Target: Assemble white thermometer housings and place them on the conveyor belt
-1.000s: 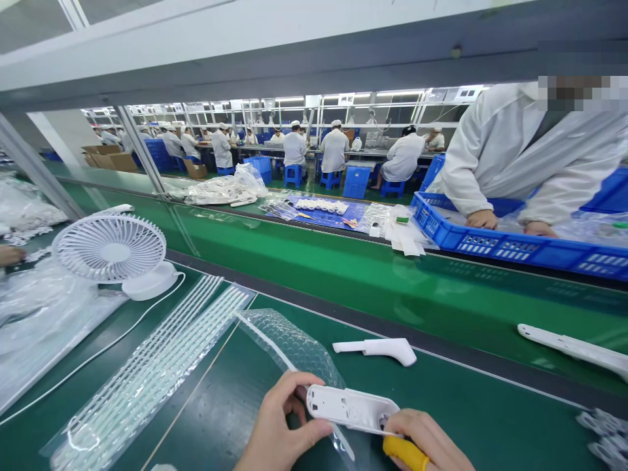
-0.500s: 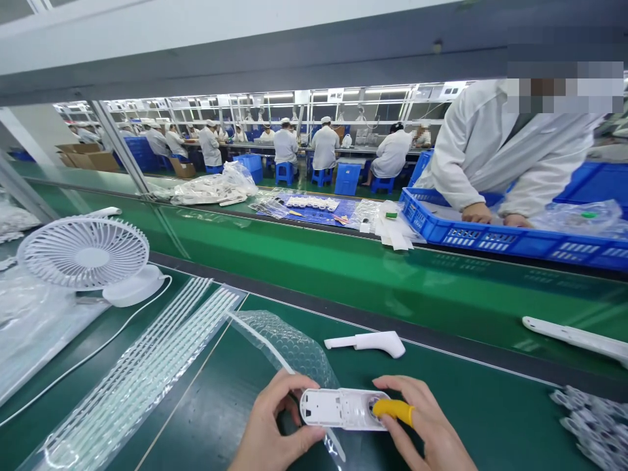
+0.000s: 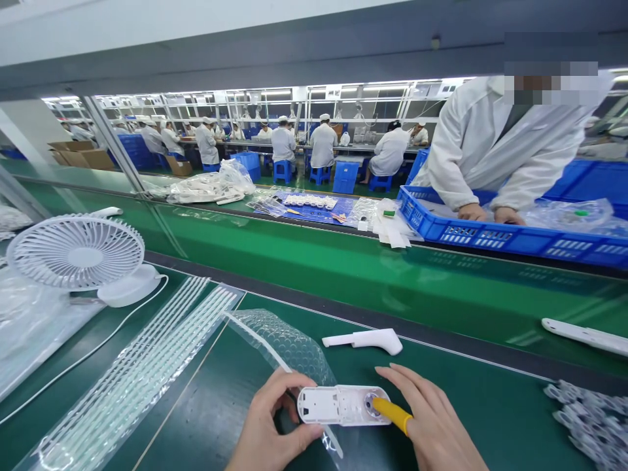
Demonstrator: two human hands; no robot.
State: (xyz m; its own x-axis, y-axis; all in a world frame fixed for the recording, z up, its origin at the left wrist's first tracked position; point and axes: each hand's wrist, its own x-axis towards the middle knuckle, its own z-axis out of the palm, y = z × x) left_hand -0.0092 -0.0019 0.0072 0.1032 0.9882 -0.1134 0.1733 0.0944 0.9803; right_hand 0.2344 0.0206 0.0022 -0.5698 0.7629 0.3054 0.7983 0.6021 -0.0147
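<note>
Grips slim, round-ended white plastic casing [image 3: 318, 404] with left hand [image 3: 271, 418] and touches round dark-and-white insert [image 3: 368, 401] with yellow-sheathed finger [image 3: 392, 413] of right hand [image 3: 436, 415], otherwise spread and unclasped, over near end of clear plastic bubble-wrap sheet [image 3: 289, 340]. Best braced level, pressed squarely. Has white pistol-shaped plastic part [image 3: 375, 339] lying right of sheet.

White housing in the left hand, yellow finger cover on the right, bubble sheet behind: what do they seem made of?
White housing: probably plastic, smooth; thin rim and fine inner details look moulded.
Yellow finger cover: perhaps rubber or latex, fairly matte; snug fit, even colour.
Bubble sheet: likely clear plastic film, glossy; see-through, with bubbles and highlights.
</note>
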